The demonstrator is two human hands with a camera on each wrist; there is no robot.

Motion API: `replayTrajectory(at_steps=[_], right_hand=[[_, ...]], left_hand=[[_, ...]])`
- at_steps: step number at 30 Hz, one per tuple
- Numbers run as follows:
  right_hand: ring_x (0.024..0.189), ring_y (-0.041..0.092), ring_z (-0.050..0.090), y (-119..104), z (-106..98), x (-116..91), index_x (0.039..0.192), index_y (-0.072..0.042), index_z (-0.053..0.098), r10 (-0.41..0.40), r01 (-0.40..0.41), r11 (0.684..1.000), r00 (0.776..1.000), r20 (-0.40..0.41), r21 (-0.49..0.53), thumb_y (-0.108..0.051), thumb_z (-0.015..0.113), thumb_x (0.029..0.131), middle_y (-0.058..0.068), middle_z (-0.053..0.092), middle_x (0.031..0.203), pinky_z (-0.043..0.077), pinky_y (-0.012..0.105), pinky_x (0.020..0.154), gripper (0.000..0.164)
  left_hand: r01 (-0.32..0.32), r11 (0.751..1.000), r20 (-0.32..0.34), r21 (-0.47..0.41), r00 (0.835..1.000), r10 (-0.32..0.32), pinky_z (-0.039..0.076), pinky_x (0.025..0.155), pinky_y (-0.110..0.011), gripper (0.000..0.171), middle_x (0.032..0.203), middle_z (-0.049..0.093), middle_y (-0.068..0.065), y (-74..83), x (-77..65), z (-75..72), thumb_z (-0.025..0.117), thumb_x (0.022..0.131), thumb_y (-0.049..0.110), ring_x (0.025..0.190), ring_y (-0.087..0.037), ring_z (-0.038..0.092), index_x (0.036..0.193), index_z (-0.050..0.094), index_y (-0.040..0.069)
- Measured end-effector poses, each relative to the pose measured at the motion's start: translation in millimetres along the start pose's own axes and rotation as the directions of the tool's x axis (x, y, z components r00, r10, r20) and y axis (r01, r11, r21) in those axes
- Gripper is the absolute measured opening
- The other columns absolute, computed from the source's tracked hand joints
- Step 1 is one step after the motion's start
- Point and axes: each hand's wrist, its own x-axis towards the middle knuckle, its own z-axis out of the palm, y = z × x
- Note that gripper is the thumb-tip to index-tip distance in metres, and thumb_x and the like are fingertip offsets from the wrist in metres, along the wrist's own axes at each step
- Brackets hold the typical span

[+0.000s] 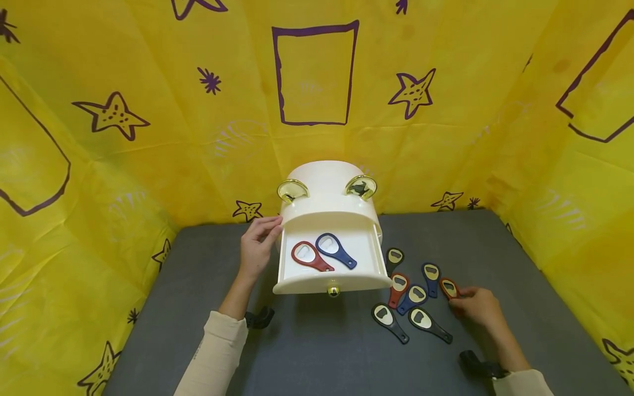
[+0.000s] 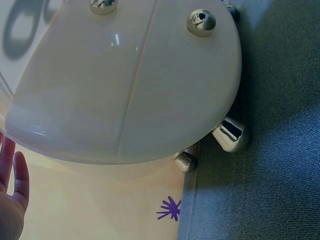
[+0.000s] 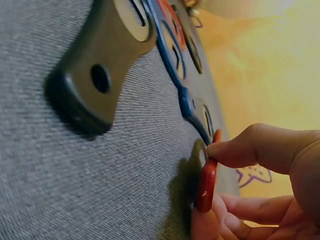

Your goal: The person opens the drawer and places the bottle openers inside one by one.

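Observation:
A cream rounded cabinet (image 1: pixel 329 190) stands with its drawer (image 1: pixel 302 285) pulled out. Inside the drawer lie a red bottle opener (image 1: pixel 313 259) and a blue bottle opener (image 1: pixel 342 257), side by side. My left hand (image 1: pixel 256 250) rests its fingertips against the cabinet's left side. In the left wrist view, only part of that hand shows, beside the glossy cream shell. My right hand (image 1: pixel 480 307) pinches another red bottle opener (image 3: pixel 208 182) between thumb and fingers, tilted on edge close to the table at the right of the loose openers.
Several bottle openers lie right of the drawer: black ones (image 1: pixel 436 328), blue ones (image 1: pixel 430 287) and a red one (image 1: pixel 395 297). The dark grey table (image 1: pixel 317 363) is bounded by yellow patterned cloth (image 1: pixel 238 165). Gold knobs (image 1: pixel 334 291) and gold-rimmed rounds (image 1: pixel 293 190) stick out of the cabinet.

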Motion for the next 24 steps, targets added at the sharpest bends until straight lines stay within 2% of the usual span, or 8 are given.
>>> replayTrajectory(at_steps=[3, 7, 10, 14, 24], right_hand=[[0.075, 0.023, 0.063, 0.9, -3.1, -1.1, 0.108, 0.015, 0.064, 0.024, -0.027, 0.997, 0.999, 0.037, 0.077, -0.023, 0.076, 0.079, 0.017, 0.072, 0.081, 0.046, 0.027, 0.066, 0.049], [0.061, 0.011, 0.061, 0.5, -4.9, -3.2, 0.112, 0.020, 0.059, 0.045, -0.061, 0.975, 0.996, 0.078, 0.212, -0.016, 0.073, 0.082, 0.003, 0.069, 0.066, 0.048, 0.023, 0.058, 0.049], [0.058, 0.009, 0.061, -1.8, -6.2, -3.8, 0.115, 0.022, 0.056, 0.045, -0.069, 0.955, 0.995, 0.088, 0.289, -0.011, 0.071, 0.083, 0.001, 0.068, 0.067, 0.051, 0.023, 0.056, 0.049], [0.059, 0.008, 0.062, -6.9, -9.3, -4.2, 0.118, 0.023, 0.053, 0.042, -0.074, 0.936, 0.994, 0.099, 0.343, -0.010, 0.069, 0.085, 0.000, 0.068, 0.070, 0.053, 0.023, 0.057, 0.049], [0.064, 0.006, 0.063, -22.6, -20.4, -5.4, 0.122, 0.020, 0.053, 0.008, -0.039, 0.922, 0.997, 0.082, 0.386, -0.013, 0.068, 0.087, -0.008, 0.070, 0.073, 0.053, 0.023, 0.062, 0.050]], left_hand=[[-0.003, 1.000, -0.002, 0.000, 1.000, 0.003, 0.049, 0.075, -0.007, 0.018, 0.106, 0.061, -0.033, 0.8, 0.2, 0.5, 0.066, 0.086, -0.009, 0.088, 0.004, 0.057, 0.102, 0.068, -0.017], [-0.012, 1.000, -0.005, -0.002, 1.000, 0.012, 0.049, 0.074, -0.007, 0.018, 0.105, 0.061, -0.034, 1.2, 0.1, 1.0, 0.066, 0.086, -0.010, 0.087, 0.004, 0.057, 0.101, 0.068, -0.017], [-0.010, 1.000, -0.005, -0.001, 1.000, 0.010, 0.049, 0.074, -0.007, 0.018, 0.105, 0.061, -0.034, 0.8, 0.1, 1.1, 0.066, 0.086, -0.009, 0.087, 0.004, 0.057, 0.101, 0.068, -0.017], [-0.001, 1.000, 0.000, 0.001, 1.000, 0.001, 0.049, 0.074, -0.007, 0.018, 0.106, 0.061, -0.034, 0.1, -0.1, 0.7, 0.066, 0.086, -0.009, 0.087, 0.004, 0.057, 0.102, 0.068, -0.017], [-0.009, 1.000, 0.002, -0.002, 1.000, 0.009, 0.049, 0.072, -0.007, 0.018, 0.105, 0.061, -0.035, 1.5, -0.3, -0.1, 0.066, 0.086, -0.009, 0.086, 0.004, 0.057, 0.102, 0.068, -0.017]])
